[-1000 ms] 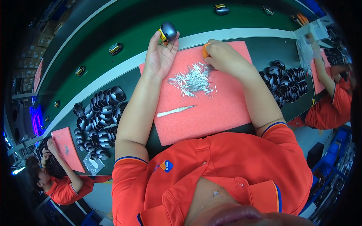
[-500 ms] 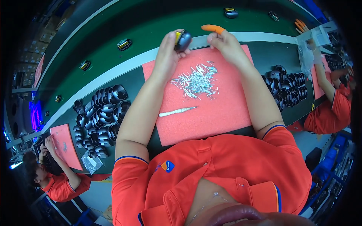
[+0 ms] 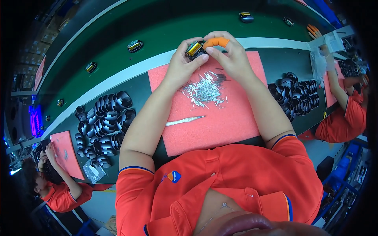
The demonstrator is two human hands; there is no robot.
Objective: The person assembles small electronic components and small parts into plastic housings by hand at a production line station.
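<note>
A rounded dark device [image 3: 193,51] with a yellow block and a green circuit board showing is held over the far edge of the pink foam mat [image 3: 212,131]. My left hand [image 3: 182,65] grips it from the left, thumb along its near side. My right hand [image 3: 233,59] closes on its right side, an orange finger cot [image 3: 215,42] on the bent index finger; the other fingertips are partly hidden. Below both hands lies a loose heap of thin silvery pins [image 3: 206,90]. A pointed tool [image 3: 185,120] with a white-wrapped handle rests on the mat nearer me.
Dark curved shells [image 3: 105,124] stand in rows at left, and more shells [image 3: 297,94] at right. Beyond a pale rail, similar devices [image 3: 135,46] sit on a green belt [image 3: 165,27]. A clear bag [image 3: 93,172] lies at left. People in red work on both sides.
My right hand has moved left to meet the device, its orange-capped finger now bent. In my left hand the device has turned, bringing its yellow block and board into view.
</note>
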